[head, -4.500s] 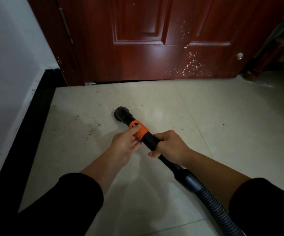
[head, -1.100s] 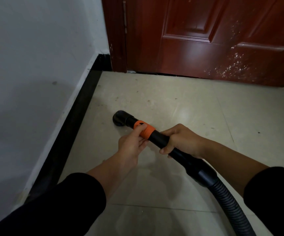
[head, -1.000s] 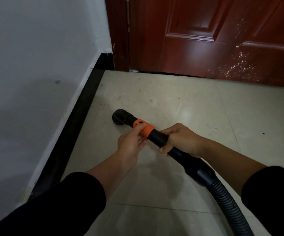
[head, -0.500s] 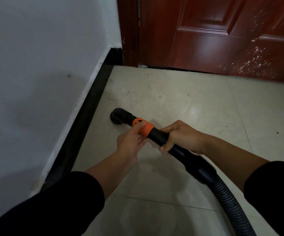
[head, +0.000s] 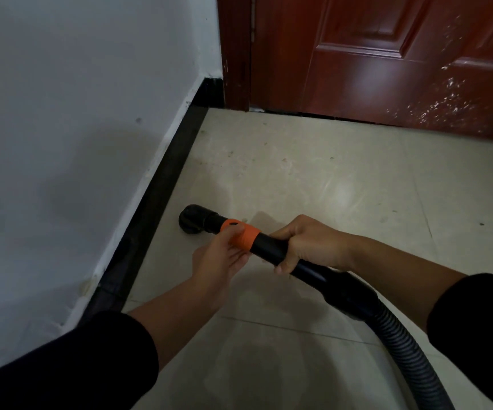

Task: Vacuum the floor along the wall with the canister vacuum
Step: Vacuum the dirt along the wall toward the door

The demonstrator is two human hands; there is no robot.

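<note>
My left hand (head: 221, 258) pinches the orange collar (head: 243, 236), right hand (head: 310, 247) grips the wand (head: 270, 248) farther from the skirting (head: 162, 196), nozzle (head: 193, 221) on the floor (head: 328, 179) just beside the skirting; a left-hand twist could loosen the nozzle, or it scuffs the skirting.

Home hallway: wood door (head: 387, 60), tiled floor (head: 313, 179), baseboard (head: 162, 184).

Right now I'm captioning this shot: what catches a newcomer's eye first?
The orange band on the black vacuum tube stands out mid-frame, pinched by the left hand; the right hand grips the tube behind it. The nozzle sits near the baseboard at left, a red-brown door ahead.
</note>
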